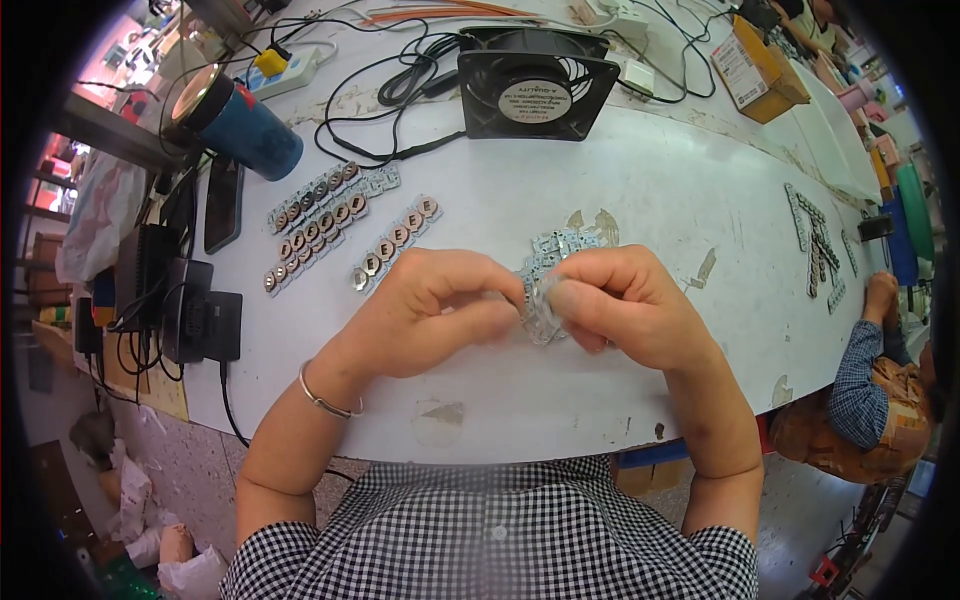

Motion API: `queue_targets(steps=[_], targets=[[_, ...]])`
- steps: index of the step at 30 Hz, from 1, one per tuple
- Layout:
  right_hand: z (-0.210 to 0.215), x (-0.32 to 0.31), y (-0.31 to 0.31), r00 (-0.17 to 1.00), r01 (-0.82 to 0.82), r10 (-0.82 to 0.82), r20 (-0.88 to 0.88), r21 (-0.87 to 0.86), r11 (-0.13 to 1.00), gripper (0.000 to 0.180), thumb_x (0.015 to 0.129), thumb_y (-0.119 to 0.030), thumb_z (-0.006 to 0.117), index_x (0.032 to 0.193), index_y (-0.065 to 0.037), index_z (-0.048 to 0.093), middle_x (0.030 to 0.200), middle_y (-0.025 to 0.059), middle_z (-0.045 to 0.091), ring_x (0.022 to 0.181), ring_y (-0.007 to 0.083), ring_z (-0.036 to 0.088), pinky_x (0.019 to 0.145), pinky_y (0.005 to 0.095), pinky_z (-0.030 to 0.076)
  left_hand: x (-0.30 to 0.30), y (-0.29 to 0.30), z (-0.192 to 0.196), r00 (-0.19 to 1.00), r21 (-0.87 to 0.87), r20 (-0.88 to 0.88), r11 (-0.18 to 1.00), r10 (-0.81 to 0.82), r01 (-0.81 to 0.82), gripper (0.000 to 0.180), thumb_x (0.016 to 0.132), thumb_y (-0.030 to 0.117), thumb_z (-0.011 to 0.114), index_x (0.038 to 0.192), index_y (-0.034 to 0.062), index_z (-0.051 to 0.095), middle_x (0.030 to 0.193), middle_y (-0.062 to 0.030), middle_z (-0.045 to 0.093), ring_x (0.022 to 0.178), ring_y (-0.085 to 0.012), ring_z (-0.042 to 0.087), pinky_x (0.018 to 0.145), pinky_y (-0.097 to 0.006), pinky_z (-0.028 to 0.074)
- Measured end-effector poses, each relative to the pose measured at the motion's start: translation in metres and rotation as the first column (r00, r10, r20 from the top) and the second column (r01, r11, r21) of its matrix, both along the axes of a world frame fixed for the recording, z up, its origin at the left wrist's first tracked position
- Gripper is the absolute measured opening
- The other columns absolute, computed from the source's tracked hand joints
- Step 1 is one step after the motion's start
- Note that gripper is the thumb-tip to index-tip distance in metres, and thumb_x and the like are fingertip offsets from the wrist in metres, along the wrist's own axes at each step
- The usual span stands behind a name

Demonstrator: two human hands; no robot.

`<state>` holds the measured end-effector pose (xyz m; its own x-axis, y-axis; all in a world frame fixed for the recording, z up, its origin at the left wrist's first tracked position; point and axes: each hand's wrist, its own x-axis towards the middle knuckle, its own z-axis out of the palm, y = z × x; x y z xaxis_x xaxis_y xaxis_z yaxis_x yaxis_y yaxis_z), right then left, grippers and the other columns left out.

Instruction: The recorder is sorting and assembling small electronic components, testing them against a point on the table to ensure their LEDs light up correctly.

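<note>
In front of my chest lies a small pile of pale circuit boards (562, 243) on the white table. My right hand (632, 308) is closed at the pile's right side, with a small circuit board (542, 300) pinched between thumb and fingers. My left hand (440, 308) is curled close by on the left, thumb and forefinger drawn together. Its fingertips are smeared by motion, and what they hold cannot be made out. Left of that hand, a slanted row of boards with round copper-coloured discs (398, 238) lies flat. More such rows (318, 222) sit farther left.
A black fan (535, 85) with a coiled cable stands at the back. A blue tumbler (245, 125), a phone (224, 203) and black power adapters (190, 310) line the left. Board strips (812, 240) lie at the far right, near another person's arm (865, 360). A cardboard box (755, 70) stands back right.
</note>
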<state>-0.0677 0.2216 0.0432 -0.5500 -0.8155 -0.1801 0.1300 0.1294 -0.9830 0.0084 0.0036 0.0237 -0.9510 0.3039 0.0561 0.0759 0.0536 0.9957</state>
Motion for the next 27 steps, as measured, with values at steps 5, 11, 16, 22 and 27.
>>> queue_targets(steps=[5,11,16,22,27], targets=[[-0.001,0.002,-0.004,0.975,0.171,-0.142,-0.169,0.177,0.969,0.024,0.092,-0.017,0.06,0.077,0.001,0.056,0.062,0.0027,0.049,0.056,0.0098,0.046,0.052,0.0292,0.039,-0.003,0.005,-0.008,0.983,0.067,0.02,0.981,0.184,-0.185,0.023,0.085,-0.003,0.06,0.108,-0.0011,0.064,0.083,-0.0108,0.064,0.073,-0.0141,0.063,0.065,-0.025,0.05],[-0.009,0.004,-0.007,0.863,0.25,-0.177,-0.473,0.096,0.963,0.023,0.092,-0.014,0.057,0.078,0.004,0.054,0.065,0.0147,0.049,0.06,0.0245,0.047,0.058,0.037,0.04,-0.006,0.01,-0.006,0.787,-0.404,-0.613,0.826,0.075,-0.394,0.028,0.082,-0.005,0.065,0.109,-0.0045,0.065,0.083,-0.0115,0.065,0.067,-0.0186,0.063,0.057,-0.027,0.048],[-0.01,0.006,-0.008,0.823,0.242,-0.157,-0.545,0.087,0.966,0.022,0.09,-0.013,0.058,0.075,0.003,0.054,0.065,0.0169,0.05,0.059,0.0289,0.048,0.057,0.0386,0.04,-0.009,0.008,-0.01,0.674,-0.452,-0.738,0.763,-0.029,-0.462,0.028,0.077,-0.003,0.072,0.105,-0.0033,0.066,0.084,-0.0141,0.068,0.067,-0.0247,0.066,0.057,-0.032,0.052],[-0.012,0.006,-0.005,0.823,0.232,-0.142,-0.551,0.097,0.968,0.015,0.092,-0.01,0.06,0.088,0.004,0.062,0.069,0.0074,0.054,0.064,0.0165,0.048,0.059,0.0305,0.04,-0.009,0.008,-0.011,0.67,-0.438,-0.742,0.771,-0.018,-0.463,0.027,0.076,-0.003,0.072,0.103,-0.0033,0.066,0.084,-0.0142,0.069,0.067,-0.025,0.066,0.057,-0.031,0.053],[-0.013,0.006,-0.006,0.807,0.231,-0.143,-0.573,0.084,0.969,0.014,0.092,-0.009,0.06,0.088,0.004,0.063,0.07,0.0077,0.055,0.064,0.0163,0.049,0.06,0.0305,0.041,-0.01,0.008,-0.01,0.658,-0.453,-0.752,0.756,-0.04,-0.472,0.026,0.077,-0.004,0.071,0.102,-0.0035,0.066,0.084,-0.0141,0.069,0.067,-0.0249,0.066,0.057,-0.031,0.053]])
